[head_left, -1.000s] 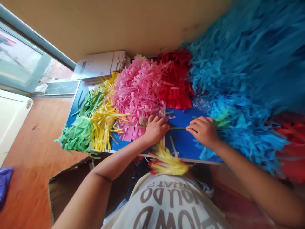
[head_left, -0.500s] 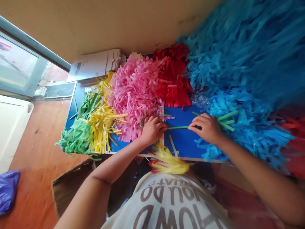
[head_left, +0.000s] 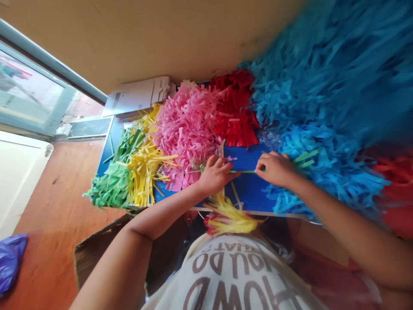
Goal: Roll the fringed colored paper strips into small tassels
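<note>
While left hand (head_left: 217, 175) covers green strip (head_left: 248, 172) toward nine o'clock, grip I cannot tell, right hand (head_left: 275, 169) pinches it toward three, likely for tension.

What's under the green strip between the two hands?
Under the green strip, between the left hand and the right hand, you can see blue tabletop. Whatever lies directly beneath each hand is covered, so I can't tell.

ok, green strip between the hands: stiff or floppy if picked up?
Probably floppy: the green strip looks thin and ribbon-like. Likely light, being so narrow between the left hand and right hand. Might snag: the green ends past the right hand fan out over the blue fringe.
</note>
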Demonstrator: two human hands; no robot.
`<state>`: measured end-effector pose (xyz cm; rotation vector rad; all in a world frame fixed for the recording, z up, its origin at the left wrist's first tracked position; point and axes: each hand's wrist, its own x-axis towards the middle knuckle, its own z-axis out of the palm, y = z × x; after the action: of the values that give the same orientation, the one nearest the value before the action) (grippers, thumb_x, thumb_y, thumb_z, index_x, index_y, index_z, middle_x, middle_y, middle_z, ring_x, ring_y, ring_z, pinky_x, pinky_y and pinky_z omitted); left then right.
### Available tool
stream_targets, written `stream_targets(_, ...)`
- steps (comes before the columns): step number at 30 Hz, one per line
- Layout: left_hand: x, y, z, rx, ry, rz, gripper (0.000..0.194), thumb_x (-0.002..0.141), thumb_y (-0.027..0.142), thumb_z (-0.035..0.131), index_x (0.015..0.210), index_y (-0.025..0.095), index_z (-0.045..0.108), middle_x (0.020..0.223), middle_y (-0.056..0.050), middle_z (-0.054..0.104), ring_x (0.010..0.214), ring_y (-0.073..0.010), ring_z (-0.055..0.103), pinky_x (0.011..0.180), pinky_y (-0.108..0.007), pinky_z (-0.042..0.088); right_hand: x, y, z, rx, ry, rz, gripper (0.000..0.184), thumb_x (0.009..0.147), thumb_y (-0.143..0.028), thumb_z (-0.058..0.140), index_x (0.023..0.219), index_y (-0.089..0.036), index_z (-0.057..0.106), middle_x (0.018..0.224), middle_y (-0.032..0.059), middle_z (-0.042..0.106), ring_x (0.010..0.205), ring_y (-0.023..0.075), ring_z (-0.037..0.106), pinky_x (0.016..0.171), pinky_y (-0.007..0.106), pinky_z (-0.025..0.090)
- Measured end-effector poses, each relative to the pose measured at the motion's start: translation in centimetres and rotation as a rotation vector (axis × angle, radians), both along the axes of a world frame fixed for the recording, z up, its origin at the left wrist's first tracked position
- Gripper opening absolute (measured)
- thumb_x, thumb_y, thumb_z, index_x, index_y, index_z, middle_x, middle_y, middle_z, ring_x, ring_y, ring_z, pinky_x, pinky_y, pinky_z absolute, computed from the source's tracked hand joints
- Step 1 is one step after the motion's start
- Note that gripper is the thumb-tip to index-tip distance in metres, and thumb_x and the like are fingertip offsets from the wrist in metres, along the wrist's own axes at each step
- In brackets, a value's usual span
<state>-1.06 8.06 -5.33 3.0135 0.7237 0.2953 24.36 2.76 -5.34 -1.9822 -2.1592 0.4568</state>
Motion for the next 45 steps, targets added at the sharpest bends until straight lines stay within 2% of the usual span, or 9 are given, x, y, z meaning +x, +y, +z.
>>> stream_targets(5, 0.3, -0.1, -0.5, 0.049, 0.015, -0.045, 0.023, 0.099, 0.032, 0.051, 0.112, 0.036, 0.071, 0.106, -0.003, 0.069, 0.110, -0.0247, 0.054, 0.099, -0.045, 0.033, -2.4, -1.0, 1.4, 0.274, -0.121, 0.193, 0.008, 0.086, -0.020, 0.066, 0.090, -0.024, 0.072, 0.097, 0.0028, 0.072, 0.093, 0.0215, 0.057, 0.085, 0.040, 0.028)
stream_targets(9, 1.0, -0.2, -0.9, 0.069, -0.031, -0.062, 0.019, 0.095, 0.028, 0.056, 0.103, 0.027, 0.073, 0.107, -0.006, 0.070, 0.110, -0.0248, 0.055, 0.101, -0.047, 0.033, -4.2, -1.1, 0.2, 0.412, -0.167, 0.384, 0.027, 0.094, -0.012, 0.051, 0.073, -0.017, 0.067, 0.078, 0.0044, 0.068, 0.076, 0.0165, 0.056, 0.086, 0.038, 0.030)
stream_targets(13, 1.9, -0.1, -1.8, 0.094, -0.077, -0.013, 0.023, 0.096, 0.025, 0.053, 0.085, 0.022, 0.073, 0.089, -0.004, 0.071, 0.089, -0.0198, 0.060, 0.098, -0.047, 0.034, -4.7, -0.2, -0.9, 0.515, -0.164, 0.405, 0.029, 0.092, -0.009, 0.051, 0.067, -0.016, 0.065, 0.070, 0.0039, 0.066, 0.067, 0.0146, 0.054, 0.086, 0.036, 0.033)
stream_targets(17, 1.3, -0.1, 0.3, 0.216, -0.219, 0.026, 0.023, 0.096, 0.022, 0.053, 0.083, 0.020, 0.071, 0.086, -0.001, 0.073, 0.081, -0.0153, 0.061, 0.101, -0.044, 0.032, -5.0, -0.5, 1.6, 0.603, -0.088, 0.331, 0.029, 0.095, -0.015, 0.049, 0.073, -0.017, 0.068, 0.073, 0.0042, 0.070, 0.068, 0.0159, 0.060, 0.080, 0.035, 0.037)
stream_targets(19, 0.1, -1.0, 3.1, 0.282, -0.334, -0.019, 0.020, 0.098, 0.020, 0.051, 0.092, 0.021, 0.070, 0.091, 0.001, 0.075, 0.084, -0.0129, 0.063, 0.105, -0.042, 0.028, -5.0, -1.5, 4.5, 0.457, 0.174, 0.247, 0.028, 0.098, -0.025, 0.048, 0.086, -0.019, 0.072, 0.087, 0.0056, 0.074, 0.078, 0.0177, 0.066, 0.078, 0.033, 0.041)
stream_targets(23, -1.8, -3.0, 9.4, 0.340, -0.449, -0.169, 0.018, 0.101, 0.022, 0.049, 0.106, 0.024, 0.066, 0.096, 0.003, 0.076, 0.083, -0.0102, 0.065, 0.110, -0.038, 0.027, -4.9, -2.7, 10.6, -0.195, 0.865, 0.172, 0.037, 0.091, -0.052, 0.057, 0.092, -0.021, 0.076, 0.092, 0.0051, 0.076, 0.086, 0.0212, 0.068, 0.078, 0.032, 0.048)
stream_targets(26, -1.9, -3.9, 11.4, 0.335, -0.503, -0.173, 0.019, 0.101, 0.018, 0.046, 0.103, 0.021, 0.065, 0.091, 0.002, 0.076, 0.079, -0.0105, 0.065, 0.109, -0.037, 0.030, -5.4, -2.8, 12.0, -0.412, 1.148, 0.124, 0.039, 0.074, -0.057, 0.076, 0.076, -0.018, 0.075, 0.075, 0.0026, 0.071, 0.072, 0.0172, 0.062, 0.071, 0.029, 0.047)
stream_targets(37, 0.1, -8.7, 9.2, -0.216, -0.961, 0.257, 0.009, 0.091, 0.023, 0.064, 0.088, 0.017, 0.071, 0.083, -0.006, 0.071, 0.077, -0.0143, 0.066, 0.074, -0.028, 0.051, -10.1, -6.5, 7.7, -0.104, 1.653, -0.473, 0.036, 0.057, -0.042, 0.090, 0.072, -0.020, 0.066, 0.062, -0.0037, 0.060, 0.048, 0.0074, 0.050, 0.045, 0.019, 0.038)
stream_targets(45, 0.5, -9.0, 7.9, -0.329, -1.011, 0.191, 0.010, 0.089, 0.025, 0.069, 0.096, 0.020, 0.073, 0.084, -0.004, 0.073, 0.078, -0.0144, 0.068, 0.080, -0.031, 0.052, -11.3, -7.1, 7.4, 0.155, 1.651, -0.372, 0.024, 0.071, -0.034, 0.082, 0.065, -0.021, 0.063, 0.066, -0.0050, 0.054, 0.054, 0.0073, 0.047, 0.050, 0.020, 0.040)
